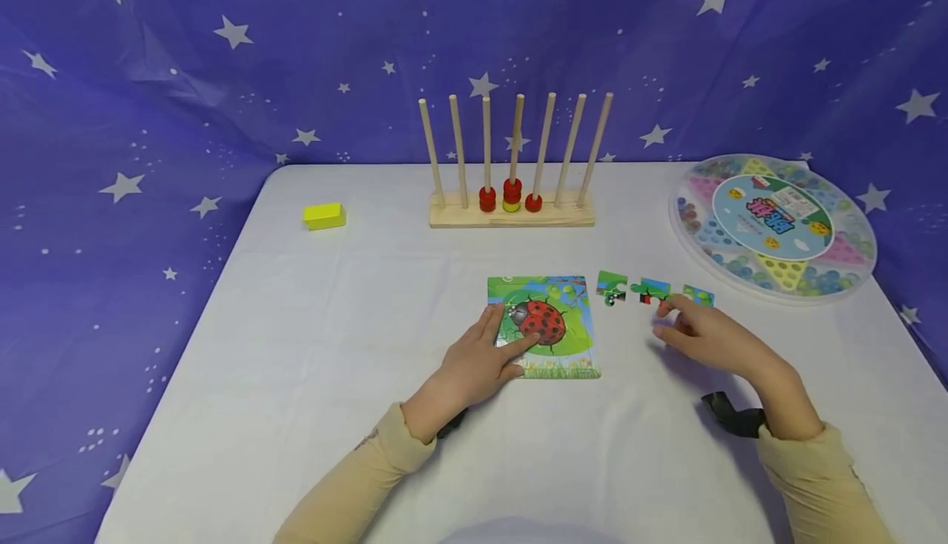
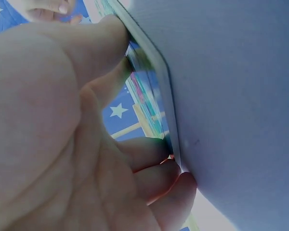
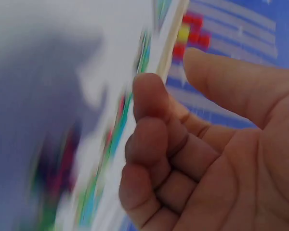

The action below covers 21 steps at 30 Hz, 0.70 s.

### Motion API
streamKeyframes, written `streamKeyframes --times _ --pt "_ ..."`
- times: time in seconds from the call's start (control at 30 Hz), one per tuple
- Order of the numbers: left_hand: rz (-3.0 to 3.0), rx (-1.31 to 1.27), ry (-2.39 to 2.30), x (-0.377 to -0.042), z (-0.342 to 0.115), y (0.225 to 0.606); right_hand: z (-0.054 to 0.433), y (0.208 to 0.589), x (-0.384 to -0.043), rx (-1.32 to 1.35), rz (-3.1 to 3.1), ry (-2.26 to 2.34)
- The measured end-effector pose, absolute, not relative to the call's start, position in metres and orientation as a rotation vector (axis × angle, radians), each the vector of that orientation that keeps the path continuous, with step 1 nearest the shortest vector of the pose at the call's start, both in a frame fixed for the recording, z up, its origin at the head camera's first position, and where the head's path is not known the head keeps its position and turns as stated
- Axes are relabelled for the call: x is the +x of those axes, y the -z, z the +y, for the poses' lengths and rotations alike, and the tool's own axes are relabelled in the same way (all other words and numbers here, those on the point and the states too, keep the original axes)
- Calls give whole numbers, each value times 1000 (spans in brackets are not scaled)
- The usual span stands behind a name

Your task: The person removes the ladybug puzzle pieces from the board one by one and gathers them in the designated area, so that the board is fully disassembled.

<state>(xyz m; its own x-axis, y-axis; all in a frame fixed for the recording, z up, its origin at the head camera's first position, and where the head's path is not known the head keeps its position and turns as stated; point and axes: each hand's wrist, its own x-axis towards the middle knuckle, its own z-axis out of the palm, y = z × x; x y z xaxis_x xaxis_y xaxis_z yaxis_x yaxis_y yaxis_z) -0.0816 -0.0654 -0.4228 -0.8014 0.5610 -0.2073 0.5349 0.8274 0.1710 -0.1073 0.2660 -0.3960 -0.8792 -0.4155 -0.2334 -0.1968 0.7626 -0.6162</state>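
Head view: three jigsaw pieces (image 1: pixel 655 287) lined up crosswise just beyond fingertips of nearer right hand (image 1: pixel 707 338), fingers loosely curled, nothing held; ladybug puzzle (image 1: pixel 550 318) touched by left hand (image 1: pixel 476 361), fingers spread.

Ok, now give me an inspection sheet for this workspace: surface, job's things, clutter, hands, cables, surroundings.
Surface: white-covered table, slightly creased.
Job's things: ladybug puzzle lying flat; three loose pieces visible to its right, the farthest partly hidden by a hand.
Clutter: yellow block at far left; wooden peg stand at the back, with red rings and one yellow; round game case at far right.
Hands: left hand rests on the puzzle's left side; right hand is beside the loose pieces, fingers bent, holding nothing visible.
Cables: nothing seen.
Surroundings: blue-purple cloth with stars, behind and at both sides.
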Motion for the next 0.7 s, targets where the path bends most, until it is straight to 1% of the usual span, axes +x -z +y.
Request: streamKeyframes --times 0.17,0.37,0.5,0.7 --pt "2755 834 -154 -83 -64 422 215 409 -120 -697 2542 906" --pt "2771 842 -132 -84 -64 423 167 421 -135 -846 2554 877" --pt "2766 848 -138 -84 -64 423 153 424 -140 -842 2567 810" --pt "2774 851 -123 -84 -64 424 150 426 -142 -843 2545 826"
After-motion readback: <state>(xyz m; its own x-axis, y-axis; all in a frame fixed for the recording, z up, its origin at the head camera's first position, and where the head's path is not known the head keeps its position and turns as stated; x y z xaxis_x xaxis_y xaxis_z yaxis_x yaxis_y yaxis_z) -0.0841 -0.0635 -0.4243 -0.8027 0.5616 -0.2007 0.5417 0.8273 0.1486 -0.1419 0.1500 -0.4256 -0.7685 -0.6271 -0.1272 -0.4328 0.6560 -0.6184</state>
